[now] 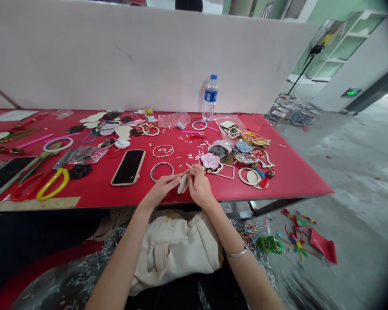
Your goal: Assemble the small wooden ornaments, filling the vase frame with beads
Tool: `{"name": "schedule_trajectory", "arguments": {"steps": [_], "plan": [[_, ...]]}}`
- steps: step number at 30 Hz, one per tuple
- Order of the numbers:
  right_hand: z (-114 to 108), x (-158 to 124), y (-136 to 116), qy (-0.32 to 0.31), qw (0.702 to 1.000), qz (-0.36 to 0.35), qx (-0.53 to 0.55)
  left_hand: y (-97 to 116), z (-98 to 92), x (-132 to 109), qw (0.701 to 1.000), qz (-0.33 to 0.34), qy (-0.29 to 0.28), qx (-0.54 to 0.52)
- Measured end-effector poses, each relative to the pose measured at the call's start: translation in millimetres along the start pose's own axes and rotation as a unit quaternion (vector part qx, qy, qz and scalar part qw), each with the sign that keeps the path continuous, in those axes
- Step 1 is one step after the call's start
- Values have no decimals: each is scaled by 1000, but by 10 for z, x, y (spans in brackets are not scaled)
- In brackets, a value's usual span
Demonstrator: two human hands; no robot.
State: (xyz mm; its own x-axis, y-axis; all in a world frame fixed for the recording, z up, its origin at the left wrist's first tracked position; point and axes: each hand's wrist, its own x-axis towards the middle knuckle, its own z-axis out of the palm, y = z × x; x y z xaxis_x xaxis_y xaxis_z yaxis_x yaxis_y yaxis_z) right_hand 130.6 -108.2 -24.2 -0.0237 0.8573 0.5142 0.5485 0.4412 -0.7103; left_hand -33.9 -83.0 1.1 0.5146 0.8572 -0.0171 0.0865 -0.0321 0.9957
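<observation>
A small cream-coloured flat piece (pixel 182 185) with rounded edges is held between my two hands at the table's front edge; its exact kind does not show. The fingertips of my left hand (pixel 161 189) pinch it from the left. My right hand (pixel 200 186) closes on its other side, with a thin pale strip (pixel 189 166) sticking up by the fingers. Just behind my left hand lies a white ring (pixel 162 164). Near my right hand are a pink flower-shaped piece (pixel 210 161) and a thin rectangular frame (pixel 227 172).
On the red table (pixel 297 176) lie a phone (pixel 128 167), yellow-handled scissors (pixel 53 184) and scattered white scraps. A water bottle (pixel 210 98) stands by the white partition (pixel 142 60). Ornaments, including a fish-shaped frame (pixel 261 158), crowd the right. A cream bag (pixel 177 249) rests on my lap.
</observation>
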Motion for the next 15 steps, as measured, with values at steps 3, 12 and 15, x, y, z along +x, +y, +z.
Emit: {"name": "schedule_trajectory", "arguments": {"steps": [3,12,15], "plan": [[6,12,10,-4,1000,5,17,3,7,3,1000,11,-1,-12],[15,94,18,35,990,56,128,-141,-8,75,993,-8,75,-94],[13,112,44,75,981,113,136,-183,-22,103,991,-26,103,-79]]}}
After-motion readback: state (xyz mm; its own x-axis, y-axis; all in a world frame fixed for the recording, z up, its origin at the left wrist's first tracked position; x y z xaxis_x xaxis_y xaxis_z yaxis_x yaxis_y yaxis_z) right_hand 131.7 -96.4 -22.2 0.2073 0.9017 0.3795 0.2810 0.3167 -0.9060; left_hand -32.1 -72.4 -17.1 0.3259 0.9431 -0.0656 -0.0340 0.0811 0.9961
